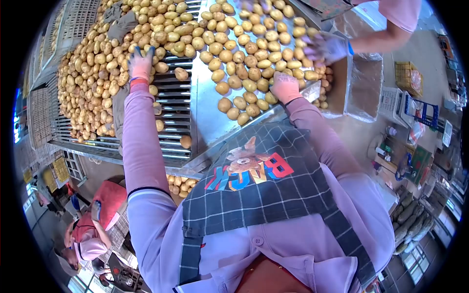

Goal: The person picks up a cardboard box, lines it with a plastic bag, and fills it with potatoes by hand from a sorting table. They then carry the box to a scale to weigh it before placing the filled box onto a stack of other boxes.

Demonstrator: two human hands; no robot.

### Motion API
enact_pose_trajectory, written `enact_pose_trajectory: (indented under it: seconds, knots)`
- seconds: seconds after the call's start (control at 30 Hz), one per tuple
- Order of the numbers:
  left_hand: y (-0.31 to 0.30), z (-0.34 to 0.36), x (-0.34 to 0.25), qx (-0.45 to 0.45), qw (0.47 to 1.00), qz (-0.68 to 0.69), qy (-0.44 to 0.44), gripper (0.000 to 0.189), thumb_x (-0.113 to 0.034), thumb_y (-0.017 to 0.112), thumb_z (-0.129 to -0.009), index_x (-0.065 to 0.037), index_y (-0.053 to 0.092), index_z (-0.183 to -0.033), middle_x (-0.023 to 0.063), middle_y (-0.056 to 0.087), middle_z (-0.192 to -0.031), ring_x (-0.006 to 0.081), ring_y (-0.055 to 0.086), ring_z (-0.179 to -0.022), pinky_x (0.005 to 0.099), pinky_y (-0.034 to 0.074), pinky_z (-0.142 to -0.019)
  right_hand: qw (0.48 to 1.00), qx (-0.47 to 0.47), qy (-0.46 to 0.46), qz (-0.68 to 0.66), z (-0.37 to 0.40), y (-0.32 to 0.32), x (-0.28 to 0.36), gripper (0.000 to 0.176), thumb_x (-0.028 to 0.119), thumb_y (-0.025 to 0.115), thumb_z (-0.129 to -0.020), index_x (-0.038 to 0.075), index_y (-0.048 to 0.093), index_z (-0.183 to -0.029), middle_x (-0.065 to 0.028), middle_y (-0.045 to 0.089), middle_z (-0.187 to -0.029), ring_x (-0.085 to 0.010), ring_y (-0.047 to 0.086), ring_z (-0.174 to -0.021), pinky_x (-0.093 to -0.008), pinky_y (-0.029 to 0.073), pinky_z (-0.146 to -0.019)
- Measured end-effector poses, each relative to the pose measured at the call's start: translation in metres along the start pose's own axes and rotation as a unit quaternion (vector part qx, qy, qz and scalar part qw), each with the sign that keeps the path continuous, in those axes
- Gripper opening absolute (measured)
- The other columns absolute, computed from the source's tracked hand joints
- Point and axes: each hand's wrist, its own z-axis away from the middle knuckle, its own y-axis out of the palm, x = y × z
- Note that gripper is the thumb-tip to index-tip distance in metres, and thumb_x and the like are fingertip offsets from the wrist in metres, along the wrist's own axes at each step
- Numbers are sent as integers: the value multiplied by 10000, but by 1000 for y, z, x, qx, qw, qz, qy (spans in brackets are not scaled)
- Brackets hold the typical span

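My left hand (140, 64), in a pink glove with blue-grey fingertips, reaches to the edge of a large heap of potatoes (93, 88). Its fingers are spread and rest against the potatoes beside the slatted metal rack (171, 102). Over the smooth metal tray (207, 122), my right hand (285, 88) is gloved too and looks closed, its fingers curled down among loose potatoes (250, 73). Whatever lies under those fingers is hidden.
Across the tray, a co-worker's gloved hand (326, 48) is among the potatoes, blurred. A plastic-lined cardboard box (342, 90) stands at the tray's right end and holds potatoes. Grey cloths (122, 25) lie on the heap. Another person (93, 234) is at lower left.
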Motion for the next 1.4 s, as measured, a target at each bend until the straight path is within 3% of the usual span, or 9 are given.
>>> enact_pose_trajectory:
  seconds: [0.5,0.63,0.8,0.97,1.07,1.1,1.17,1.33,1.4]
  knots:
    - [14,255,-159,52,987,136,67,633,-339,678,-816,-102,508,-1378,213,388,-1461,414,330,-1355,516,308,-1088,990,-50,-1,-135,24,-35,-41,520,362,707,-756,72,608,-1177,-178,683,-964,-347,643,-938,-428,497,-838]
    - [-11,315,-166,66,643,726,-235,448,-183,540,-960,-28,481,-1376,150,520,-1347,249,511,-1244,332,461,-971,917,19,-11,-397,53,-71,7,516,319,703,-808,73,579,-1244,-178,663,-1075,-335,634,-1000,-425,482,-901]
    - [4,350,-157,256,302,874,-283,413,-199,539,-965,-33,488,-1340,146,592,-1176,217,611,-1000,308,518,-902,858,107,-500,-41,51,-29,27,591,329,652,-837,141,485,-1372,-166,493,-1391,-379,420,-1324,-468,315,-1123]
    - [-9,400,-156,149,454,808,-344,207,-132,581,-931,-18,635,-1095,66,641,-954,153,600,-821,244,488,-691,880,95,-464,39,-7,-54,-58,502,236,596,-841,123,526,-1326,-123,520,-1364,-328,430,-1316,-486,250,-1148]
    - [-6,485,-144,38,256,880,-399,175,-228,523,-939,-95,613,-1008,8,574,-770,121,482,-591,259,378,-518,921,-2,-390,23,-33,-51,-55,364,203,623,-842,89,631,-1187,-132,584,-1270,-327,510,-1218,-457,362,-1064]
    - [-31,495,-160,-45,251,770,-585,194,-263,482,-968,-119,609,-992,-22,531,-738,131,443,-559,276,364,-503,932,-46,-359,-29,-34,-42,-37,340,200,637,-835,83,651,-1154,-135,617,-1220,-328,547,-1168,-444,398,-1029]
    - [15,602,-137,-40,181,919,-349,321,-341,398,-1014,-144,615,-1146,-16,492,-733,126,413,-573,286,362,-505,885,-65,-444,-122,-24,-55,45,321,209,658,-819,73,669,-1109,-131,667,-1109,-324,593,-1089,-431,434,-977]
    - [45,746,-215,-332,159,662,-653,345,-295,537,-951,-108,596,-1235,-15,549,-745,121,510,-595,258,430,-520,777,18,-628,-22,-14,28,150,433,341,607,-857,183,598,-1260,-116,503,-1375,-373,420,-1293,-514,244,-1131]
    - [43,788,-243,-433,-17,621,-653,224,-232,533,-941,-92,614,-1096,1,554,-743,137,558,-647,280,441,-549,739,52,-665,96,-4,34,152,389,352,598,-872,188,624,-1224,-145,490,-1379,-385,402,-1305,-511,244,-1137]
